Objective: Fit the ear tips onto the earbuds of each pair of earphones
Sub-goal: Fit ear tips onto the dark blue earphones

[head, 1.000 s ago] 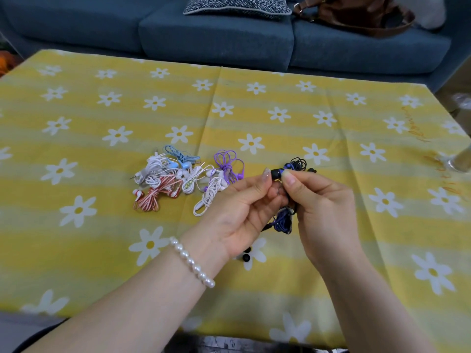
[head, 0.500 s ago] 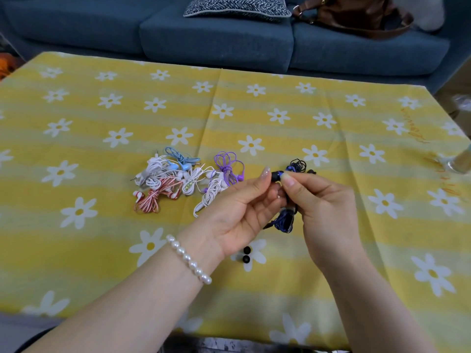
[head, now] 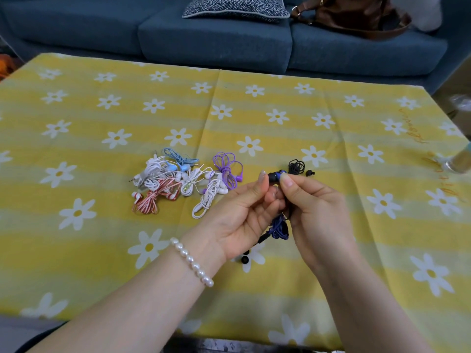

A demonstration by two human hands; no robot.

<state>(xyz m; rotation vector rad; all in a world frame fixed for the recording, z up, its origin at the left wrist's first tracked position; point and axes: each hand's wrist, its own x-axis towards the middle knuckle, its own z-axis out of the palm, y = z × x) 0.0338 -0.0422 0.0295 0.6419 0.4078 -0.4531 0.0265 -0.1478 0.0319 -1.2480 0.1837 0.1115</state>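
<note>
Both hands pinch one earbud above the surface (head: 331,225).
Left hand (head: 244,215) and right hand (head: 316,210) grip the blue earbud (head: 276,176); loose tip (head: 245,259) lies below.

Both forearms are extended forward from the lower edge of the view and converge, so that the two hands are held close together, fingertips nearly meeting. The left hand (head: 244,212) is turned palm up and slightly inward, its wrist bent back, with the thumb and index finger raised and pinched together and the remaining fingers curled loosely toward the palm. The right hand (head: 316,207) is held just beside it, back of the hand facing right, with the thumb pressed forward against the index finger and the other fingers folded beneath. The knuckles of the two hands are touching or nearly touching below the pinched tips.
</note>
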